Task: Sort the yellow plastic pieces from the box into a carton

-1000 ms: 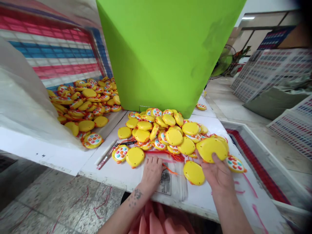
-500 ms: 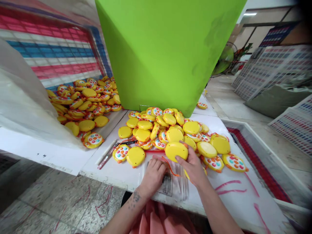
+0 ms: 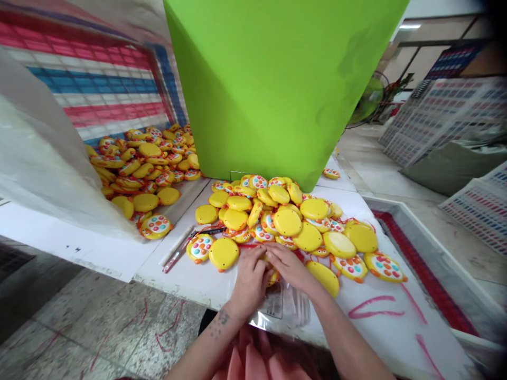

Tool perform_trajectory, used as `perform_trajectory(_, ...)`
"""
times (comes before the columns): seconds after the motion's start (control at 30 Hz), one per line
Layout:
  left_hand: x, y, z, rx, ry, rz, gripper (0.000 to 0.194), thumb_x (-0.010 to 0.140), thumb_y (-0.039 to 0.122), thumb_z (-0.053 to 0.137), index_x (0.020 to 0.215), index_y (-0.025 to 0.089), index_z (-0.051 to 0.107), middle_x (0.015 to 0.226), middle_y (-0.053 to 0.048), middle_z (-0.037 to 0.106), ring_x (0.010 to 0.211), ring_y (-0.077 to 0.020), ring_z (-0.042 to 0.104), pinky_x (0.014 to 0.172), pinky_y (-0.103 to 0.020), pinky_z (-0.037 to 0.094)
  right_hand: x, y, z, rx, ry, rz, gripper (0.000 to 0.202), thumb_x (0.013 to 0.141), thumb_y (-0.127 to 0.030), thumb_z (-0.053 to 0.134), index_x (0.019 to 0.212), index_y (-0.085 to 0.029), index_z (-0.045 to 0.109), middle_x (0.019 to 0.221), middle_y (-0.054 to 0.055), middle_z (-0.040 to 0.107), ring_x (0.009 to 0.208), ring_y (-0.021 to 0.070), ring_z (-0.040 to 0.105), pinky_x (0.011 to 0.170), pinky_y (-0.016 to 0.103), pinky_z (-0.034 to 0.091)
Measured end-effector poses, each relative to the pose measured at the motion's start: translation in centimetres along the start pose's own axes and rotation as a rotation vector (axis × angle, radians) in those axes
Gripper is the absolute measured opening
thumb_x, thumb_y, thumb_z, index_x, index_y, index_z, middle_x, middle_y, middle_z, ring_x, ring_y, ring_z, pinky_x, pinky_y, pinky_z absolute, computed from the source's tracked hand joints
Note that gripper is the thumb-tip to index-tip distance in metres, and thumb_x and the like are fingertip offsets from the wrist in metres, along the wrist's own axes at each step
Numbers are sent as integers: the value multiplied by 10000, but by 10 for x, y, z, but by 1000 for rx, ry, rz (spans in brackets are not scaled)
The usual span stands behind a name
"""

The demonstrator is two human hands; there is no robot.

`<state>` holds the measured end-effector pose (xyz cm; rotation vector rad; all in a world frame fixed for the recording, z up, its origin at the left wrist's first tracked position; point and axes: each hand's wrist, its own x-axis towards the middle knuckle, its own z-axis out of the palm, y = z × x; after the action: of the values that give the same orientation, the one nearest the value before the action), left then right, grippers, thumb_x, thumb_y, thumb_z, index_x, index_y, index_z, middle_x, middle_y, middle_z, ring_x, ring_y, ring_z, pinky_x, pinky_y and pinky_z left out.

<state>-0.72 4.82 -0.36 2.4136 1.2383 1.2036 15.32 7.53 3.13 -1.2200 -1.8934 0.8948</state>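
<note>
My left hand (image 3: pixel 250 273) and my right hand (image 3: pixel 288 265) meet over a stack of clear plastic bags (image 3: pixel 299 307) at the table's front edge. Between them is a yellow oval toy (image 3: pixel 273 278), mostly covered by my fingers. The fingers of my left hand are curled at the bag's mouth, and my right hand presses over the toy. Another yellow toy (image 3: pixel 324 278) lies flat by my right wrist. Just beyond my hands spreads a pile of the same toys (image 3: pixel 288 222), some showing white faces with coloured dots.
Behind the pile stands a tall green panel (image 3: pixel 273 89). At the left, a striped bag (image 3: pixel 114 84) holds many more toys. A pen (image 3: pixel 176 254) and a white stick lie left of my hands. A grey crate (image 3: pixel 428 264) stands right of the table.
My right hand has brought the yellow toy down and left to my left hand at the bags. The orange cord seen there before is hidden now.
</note>
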Motion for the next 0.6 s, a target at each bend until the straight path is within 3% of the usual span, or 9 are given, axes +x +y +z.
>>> perform_trajectory(0.07, 3, -3, 1, -28, -39, -58, 53, 914, 180, 513, 949, 175, 553, 1342, -132, 494, 1260, -265, 448, 1036, -518, 408, -10, -1, -9, -75, 150, 27, 331, 947, -417, 438, 1104, -218, 651, 1113, 89, 646, 1091, 235, 572, 993, 429, 422)
perform_trajectory(0.13, 4, -4, 1, -49, -72, -98, 41, 917, 194, 513, 927, 181, 551, 1339, -125, 512, 1265, -267, 454, 1040, -532, 401, -25, -1, -21, -87, 220, 111, 308, 949, -437, 429, 1025, -223, 637, 994, 72, 663, 982, 230, 607, 899, 400, 469)
perform_trajectory(0.23, 5, -5, 1, -61, -96, -111, 50, 923, 209, 504, 920, 191, 551, 1327, -116, 536, 1287, -268, 444, 1054, -548, 377, -53, -1, -37, 7, 62, 281, 300, 943, -484, 417, 974, -252, 604, 835, 20, 674, 743, 195, 645, 656, 312, 512)
perform_trajectory(0.33, 4, -5, 1, -62, -106, -119, 53, 925, 220, 505, 916, 190, 548, 1313, -119, 551, 1283, -261, 448, 1058, -541, 372, -77, 1, -53, 12, -127, 419, 308, 940, -487, 407, 883, -252, 598, 712, -15, 657, 488, 147, 582, 454, 253, 432)
perform_trajectory(0.47, 4, -6, 0, -69, -121, -130, 46, 923, 219, 513, 912, 190, 547, 1314, -116, 554, 1282, -252, 443, 1066, -531, 364, -88, 3, -71, -219, -63, 347, 208, 862, -380, 554, 726, -243, 631, 671, -7, 648, 592, 175, 604, 537, 264, 438)
perform_trajectory(0.6, 3, -5, 1, -88, -123, -150, 51, 922, 223, 513, 916, 190, 551, 1318, -118, 549, 1282, -256, 441, 1072, -541, 348, -77, 4, -61, -145, 75, 315, 176, 844, -402, 572, 840, -251, 663, 707, 5, 675, 660, 202, 624, 590, 293, 465)
